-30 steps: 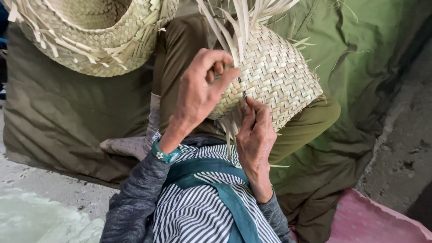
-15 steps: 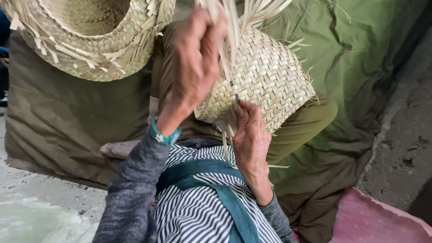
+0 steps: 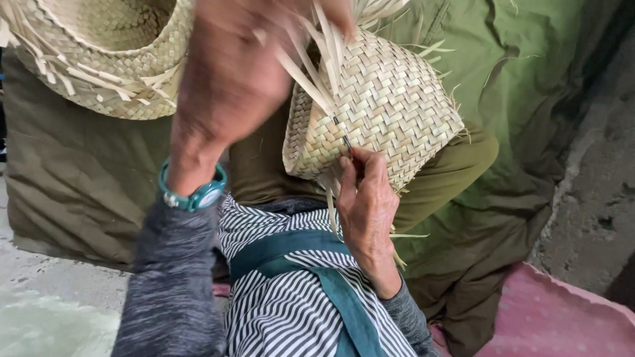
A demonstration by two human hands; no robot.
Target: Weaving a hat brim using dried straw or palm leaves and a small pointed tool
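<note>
A small woven palm-leaf basket rests on my lap, its loose strips sticking up at the top. My left hand, blurred and raised close to the camera, pulls several pale palm strips upward from the basket. A teal wristwatch sits on that wrist. My right hand presses against the basket's near rim, pinching a thin dark needle-like tool at the weave.
A larger unfinished woven piece with frayed strip ends lies at the upper left. An olive-green cloth covers the seat around my legs. Pink fabric lies at the lower right, beside a grey concrete floor.
My left hand has risen from the basket's rim toward the camera, drawing the strips up. The basket has tilted and shifted slightly. My right hand stays at the rim.
</note>
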